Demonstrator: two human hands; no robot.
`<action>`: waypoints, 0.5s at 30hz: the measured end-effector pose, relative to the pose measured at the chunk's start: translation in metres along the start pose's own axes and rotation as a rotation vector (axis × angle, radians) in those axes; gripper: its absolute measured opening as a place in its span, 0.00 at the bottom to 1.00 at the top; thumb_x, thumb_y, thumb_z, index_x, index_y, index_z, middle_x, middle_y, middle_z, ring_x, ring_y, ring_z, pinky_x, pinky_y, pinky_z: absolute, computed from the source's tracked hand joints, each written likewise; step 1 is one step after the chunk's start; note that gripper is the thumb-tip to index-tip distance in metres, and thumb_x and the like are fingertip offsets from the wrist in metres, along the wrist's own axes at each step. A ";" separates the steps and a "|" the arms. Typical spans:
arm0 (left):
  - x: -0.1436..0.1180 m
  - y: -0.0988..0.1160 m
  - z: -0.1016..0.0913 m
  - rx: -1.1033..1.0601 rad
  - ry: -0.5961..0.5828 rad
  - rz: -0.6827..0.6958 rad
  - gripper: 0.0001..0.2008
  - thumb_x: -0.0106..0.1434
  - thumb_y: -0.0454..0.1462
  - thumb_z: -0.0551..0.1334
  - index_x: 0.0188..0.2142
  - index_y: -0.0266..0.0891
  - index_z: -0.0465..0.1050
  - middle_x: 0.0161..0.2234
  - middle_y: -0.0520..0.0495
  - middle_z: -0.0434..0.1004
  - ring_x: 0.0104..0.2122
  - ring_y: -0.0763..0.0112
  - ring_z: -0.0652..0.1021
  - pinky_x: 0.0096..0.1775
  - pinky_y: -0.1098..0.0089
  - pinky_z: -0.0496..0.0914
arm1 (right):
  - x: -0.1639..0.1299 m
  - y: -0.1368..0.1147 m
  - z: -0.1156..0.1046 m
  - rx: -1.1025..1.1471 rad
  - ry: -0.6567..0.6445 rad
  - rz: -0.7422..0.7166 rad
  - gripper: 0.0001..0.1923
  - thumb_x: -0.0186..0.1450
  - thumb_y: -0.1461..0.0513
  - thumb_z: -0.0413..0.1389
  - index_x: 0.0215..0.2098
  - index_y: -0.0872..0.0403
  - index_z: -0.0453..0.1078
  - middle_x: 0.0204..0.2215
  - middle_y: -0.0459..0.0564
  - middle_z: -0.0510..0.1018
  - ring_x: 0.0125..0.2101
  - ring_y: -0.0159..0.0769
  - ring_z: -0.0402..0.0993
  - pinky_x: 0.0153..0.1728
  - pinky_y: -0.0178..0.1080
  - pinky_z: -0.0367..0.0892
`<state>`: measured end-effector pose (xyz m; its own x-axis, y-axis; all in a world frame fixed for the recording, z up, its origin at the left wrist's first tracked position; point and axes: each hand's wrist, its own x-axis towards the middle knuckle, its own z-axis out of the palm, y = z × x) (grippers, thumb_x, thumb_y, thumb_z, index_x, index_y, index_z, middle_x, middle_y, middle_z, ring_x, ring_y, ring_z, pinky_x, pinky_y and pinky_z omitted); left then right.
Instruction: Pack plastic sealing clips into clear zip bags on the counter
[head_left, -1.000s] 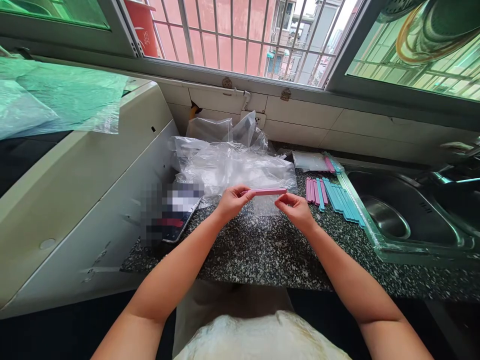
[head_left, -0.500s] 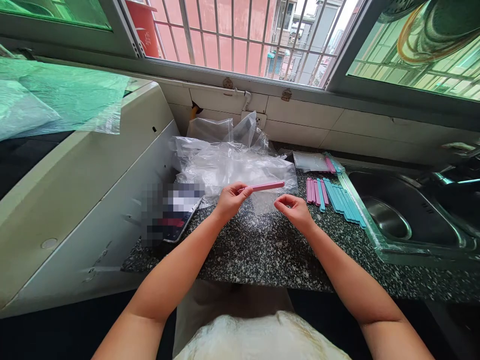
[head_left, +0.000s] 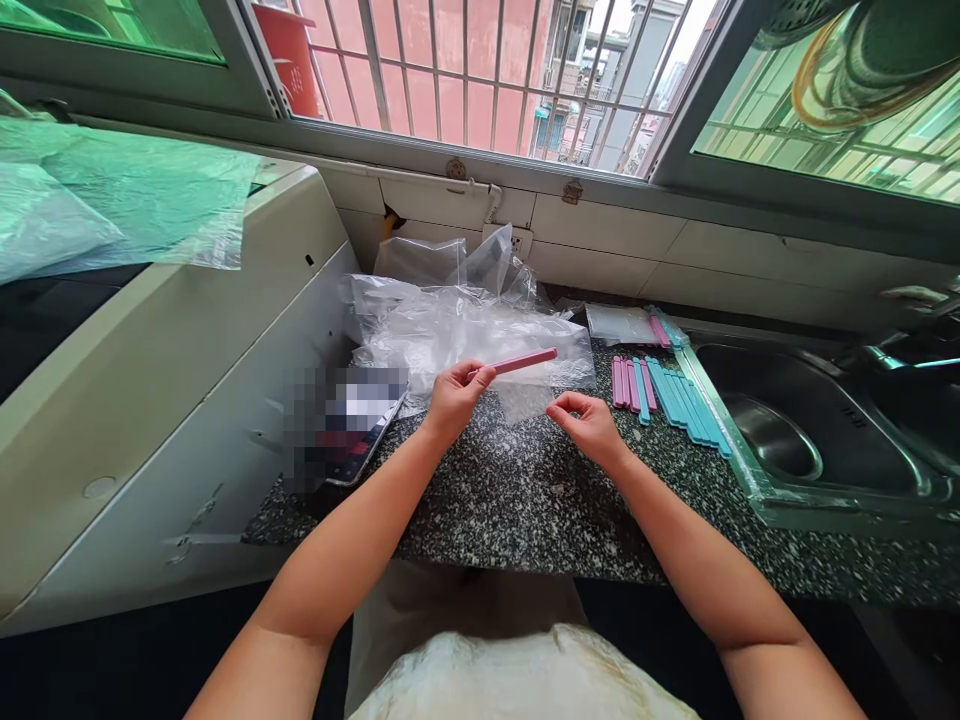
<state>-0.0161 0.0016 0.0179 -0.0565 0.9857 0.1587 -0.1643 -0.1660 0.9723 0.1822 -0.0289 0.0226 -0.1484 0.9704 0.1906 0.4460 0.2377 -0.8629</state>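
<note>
Overhead, a barred window [head_left: 480,70] runs along the back wall, with pink building fronts beyond it. Below it lies a speckled dark stone surface [head_left: 525,500] bounded by a white tiled upstand [head_left: 675,255]. At the left edge stands a white appliance [head_left: 150,380] with a green-tinted plastic sheet [head_left: 112,210] draped across its top. At the right, a steel sink [head_left: 810,430] is set into the surface. A heap of clear plastic bags [head_left: 457,320] occupies the rear middle, and a flat blurred item [head_left: 345,420] lies just beside the heap, against the appliance. Near the sink rim rests a row of pink and blue sticks [head_left: 660,390], laid side by side and touching one another; a small flat clear packet [head_left: 619,322] lies behind them.

Both forearms extend forward from the lower edge, converging over the middle of the surface. The left hand [head_left: 450,395] is raised slightly, its thumb and fingers [head_left: 480,375] pinched on one end of a pink stick [head_left: 521,361], which points rightward and slightly upward in front of the bag heap, clear of the surface. The right hand [head_left: 589,425] sits lower and apart from the stick, thumb and fingers drawn together at the edge of a small clear bag [head_left: 529,400]; whether they actually grip the film cannot be told.
</note>
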 end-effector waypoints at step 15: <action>-0.004 0.005 0.000 0.156 -0.250 -0.056 0.15 0.47 0.46 0.63 0.21 0.35 0.67 0.16 0.57 0.55 0.18 0.81 0.57 0.22 0.75 0.51 | 0.002 0.004 -0.008 0.048 0.076 0.006 0.14 0.55 0.52 0.56 0.28 0.55 0.69 0.24 0.46 0.72 0.25 0.31 0.66 0.29 0.34 0.62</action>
<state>-0.0171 -0.0028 0.0219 0.1962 0.9728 0.1231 -0.0061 -0.1243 0.9922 0.1903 -0.0253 0.0236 -0.0776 0.9726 0.2193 0.4036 0.2317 -0.8851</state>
